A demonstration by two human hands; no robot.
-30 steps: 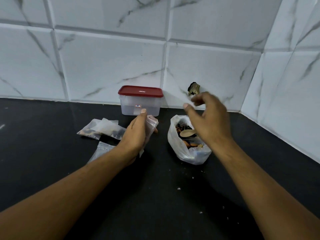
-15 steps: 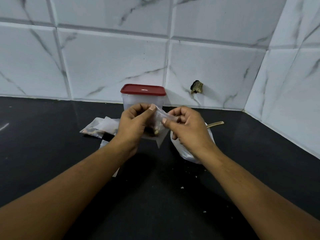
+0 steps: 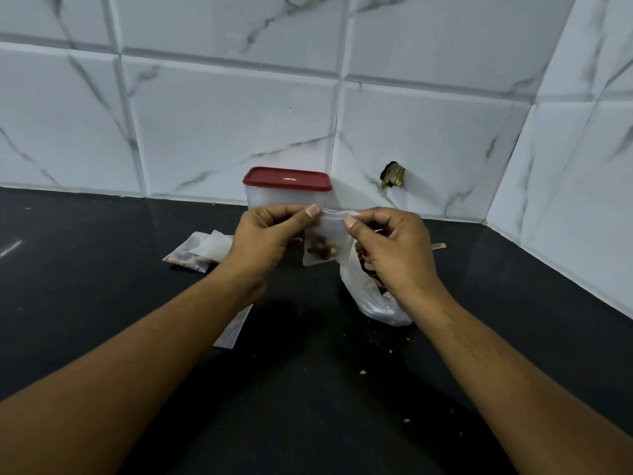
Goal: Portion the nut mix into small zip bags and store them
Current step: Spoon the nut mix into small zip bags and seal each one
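A small clear zip bag (image 3: 325, 241) with a few nuts at its bottom hangs upright above the black counter. My left hand (image 3: 270, 234) pinches its top strip at the left end, and my right hand (image 3: 390, 245) pinches the same strip at the right end. Behind my right hand sits the larger clear bag of nut mix (image 3: 370, 296), partly hidden. A wooden spoon handle (image 3: 438, 246) sticks out to the right of that hand. A clear storage box with a red lid (image 3: 287, 188) stands against the wall behind the bag.
Filled small bags (image 3: 195, 252) lie on the counter to the left of my left hand. An empty flat bag (image 3: 234, 329) peeks out under my left forearm. Crumbs dot the black counter (image 3: 102, 286). White marble tile walls meet in a corner at the right.
My right hand left the nut-mix bag and joined the left hand on the small bag. The bag has been lifted and now hangs straight, its top strip stretched between both hands.
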